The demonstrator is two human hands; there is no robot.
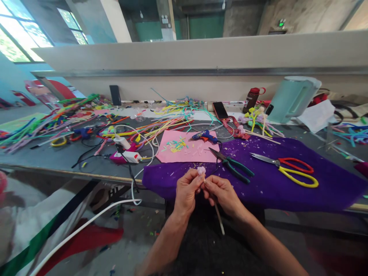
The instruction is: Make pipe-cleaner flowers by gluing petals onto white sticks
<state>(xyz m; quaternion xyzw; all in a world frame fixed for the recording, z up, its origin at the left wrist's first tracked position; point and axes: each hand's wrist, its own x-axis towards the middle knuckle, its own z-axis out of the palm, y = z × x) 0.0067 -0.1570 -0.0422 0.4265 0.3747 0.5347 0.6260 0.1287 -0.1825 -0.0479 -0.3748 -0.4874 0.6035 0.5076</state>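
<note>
Pinching small, pale-pink, fuzzy tuft in left hand; gripping slender, whitish, downward-slanting rod in right hand; holding both near deep-purple fabric sheet.

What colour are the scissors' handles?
One red handle and one yellow handle, best seen in the head view.

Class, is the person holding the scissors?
No: the scissors lie on the purple cloth, while the left hand pinches a pink piece and the right hand holds a stick.
</note>
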